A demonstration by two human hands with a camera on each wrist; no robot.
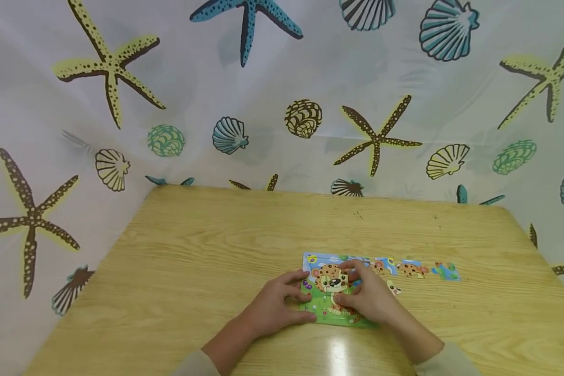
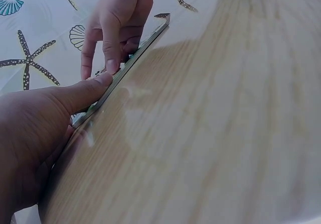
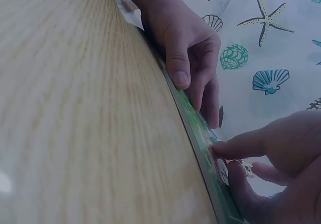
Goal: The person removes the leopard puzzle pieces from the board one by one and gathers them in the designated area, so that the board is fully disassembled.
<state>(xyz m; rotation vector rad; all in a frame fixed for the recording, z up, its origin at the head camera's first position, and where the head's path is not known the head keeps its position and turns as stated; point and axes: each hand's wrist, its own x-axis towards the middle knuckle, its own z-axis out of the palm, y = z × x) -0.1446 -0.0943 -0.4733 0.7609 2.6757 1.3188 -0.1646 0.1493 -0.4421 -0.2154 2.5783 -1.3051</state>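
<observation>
Head view: two hands (image 1: 324,303) press one puzzle board (image 1: 331,290).

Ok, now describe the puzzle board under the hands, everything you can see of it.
The puzzle board is a thin, flat, card-like rectangle lying on the wooden table near its front edge. Its picture shows a spotted cartoon leopard on green grass under a blue sky strip. The left hand rests on its left edge, thumb against the rim; the right hand presses fingers onto the picture. Loose pieces lie in a row to its right.
</observation>
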